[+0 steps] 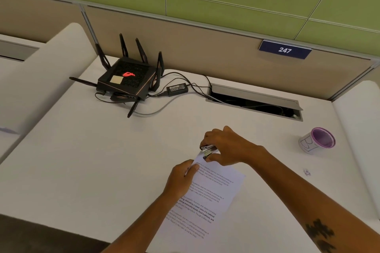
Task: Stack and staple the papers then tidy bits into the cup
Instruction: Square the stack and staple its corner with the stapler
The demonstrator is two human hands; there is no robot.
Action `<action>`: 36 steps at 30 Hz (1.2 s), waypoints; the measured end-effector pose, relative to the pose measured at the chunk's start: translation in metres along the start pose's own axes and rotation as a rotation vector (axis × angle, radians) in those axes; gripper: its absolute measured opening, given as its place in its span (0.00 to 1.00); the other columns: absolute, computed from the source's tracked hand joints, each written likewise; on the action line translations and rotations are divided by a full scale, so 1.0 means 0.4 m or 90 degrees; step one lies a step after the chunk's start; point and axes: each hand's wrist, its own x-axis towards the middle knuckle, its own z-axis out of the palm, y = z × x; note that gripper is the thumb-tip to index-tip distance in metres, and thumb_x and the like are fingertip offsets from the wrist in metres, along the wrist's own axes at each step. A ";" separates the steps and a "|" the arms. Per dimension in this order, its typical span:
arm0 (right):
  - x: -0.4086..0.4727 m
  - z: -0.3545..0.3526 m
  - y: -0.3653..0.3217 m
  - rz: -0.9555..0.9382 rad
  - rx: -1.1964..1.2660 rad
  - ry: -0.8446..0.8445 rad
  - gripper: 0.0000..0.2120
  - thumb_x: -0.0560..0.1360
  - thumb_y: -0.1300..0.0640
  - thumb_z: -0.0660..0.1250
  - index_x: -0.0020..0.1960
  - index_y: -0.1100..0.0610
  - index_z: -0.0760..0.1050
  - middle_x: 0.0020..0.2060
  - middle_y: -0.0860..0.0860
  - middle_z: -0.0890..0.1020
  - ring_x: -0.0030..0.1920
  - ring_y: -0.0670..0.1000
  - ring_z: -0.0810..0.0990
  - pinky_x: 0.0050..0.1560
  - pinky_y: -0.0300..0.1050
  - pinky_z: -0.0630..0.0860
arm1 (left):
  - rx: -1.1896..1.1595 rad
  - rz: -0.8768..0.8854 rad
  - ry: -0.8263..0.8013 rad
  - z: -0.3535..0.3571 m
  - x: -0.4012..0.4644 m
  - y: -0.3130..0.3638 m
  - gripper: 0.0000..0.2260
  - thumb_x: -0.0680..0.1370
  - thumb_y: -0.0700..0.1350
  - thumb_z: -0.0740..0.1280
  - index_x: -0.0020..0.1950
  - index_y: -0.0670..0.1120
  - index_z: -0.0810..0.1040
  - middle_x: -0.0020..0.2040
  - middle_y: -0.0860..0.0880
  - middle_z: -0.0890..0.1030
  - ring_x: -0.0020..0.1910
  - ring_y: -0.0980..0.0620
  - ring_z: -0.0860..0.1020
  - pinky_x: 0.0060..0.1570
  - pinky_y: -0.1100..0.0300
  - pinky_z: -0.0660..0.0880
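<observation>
Right hand [228,147] grips a small metal stapler [208,149] clamped over the top corner of the printed papers [207,197], which lie mid-counter [92,160]; left hand [181,178] pinches the papers' upper left edge between thumb and fingers. Purple-rimmed cup [317,140] stands upright well off to the right, with a small paper bit [306,172] on the counter just in front of it. Black router [127,79] at the back left, well apart from everything.

Both bare forearms reach forward over the desk [102,160]. The right hand [224,146], fingers curled, grips a stapler [208,149] near the desk's middle; just beside it, the left hand [181,178] pinches the papers [207,197] between thumb and fingers.
</observation>
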 end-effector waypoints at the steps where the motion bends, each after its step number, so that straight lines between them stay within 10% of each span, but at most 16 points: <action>1: -0.002 -0.004 -0.005 -0.002 -0.003 -0.001 0.19 0.78 0.42 0.71 0.66 0.47 0.78 0.60 0.44 0.81 0.59 0.48 0.76 0.54 0.48 0.61 | 0.000 0.002 0.002 -0.002 -0.003 -0.003 0.17 0.85 0.59 0.60 0.60 0.49 0.80 0.50 0.50 0.87 0.45 0.50 0.87 0.44 0.59 0.85; 36: 0.000 -0.037 -0.092 0.001 -0.076 -0.046 0.21 0.75 0.41 0.74 0.65 0.47 0.79 0.58 0.44 0.81 0.58 0.49 0.79 0.56 0.49 0.71 | 0.018 0.038 0.011 -0.020 -0.023 -0.011 0.14 0.86 0.56 0.60 0.61 0.50 0.80 0.53 0.51 0.87 0.48 0.51 0.87 0.48 0.58 0.85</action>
